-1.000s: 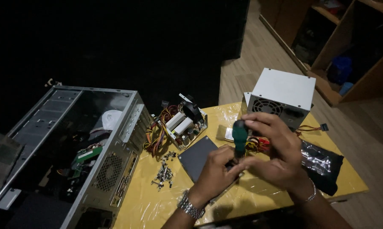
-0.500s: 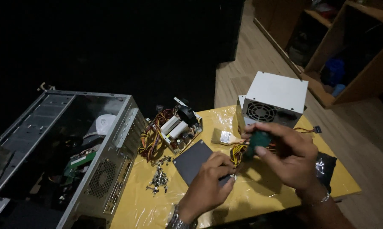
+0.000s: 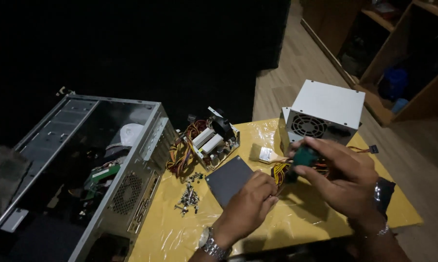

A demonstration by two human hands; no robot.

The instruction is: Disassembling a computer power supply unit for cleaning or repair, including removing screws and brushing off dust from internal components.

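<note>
Green-handled tool [image 3: 304,156] gripped in the right hand [image 3: 342,179], left hand [image 3: 248,206] curled beside the grey power supply [image 3: 323,114], case [image 3: 83,170] lying open, screws [image 3: 189,196] out.

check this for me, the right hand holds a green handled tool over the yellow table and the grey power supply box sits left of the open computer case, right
Not quite. In the head view the grey power supply box sits to the right of the open computer case, not the left. The rest holds: the right hand holds a green handled tool over the yellow table.
</note>
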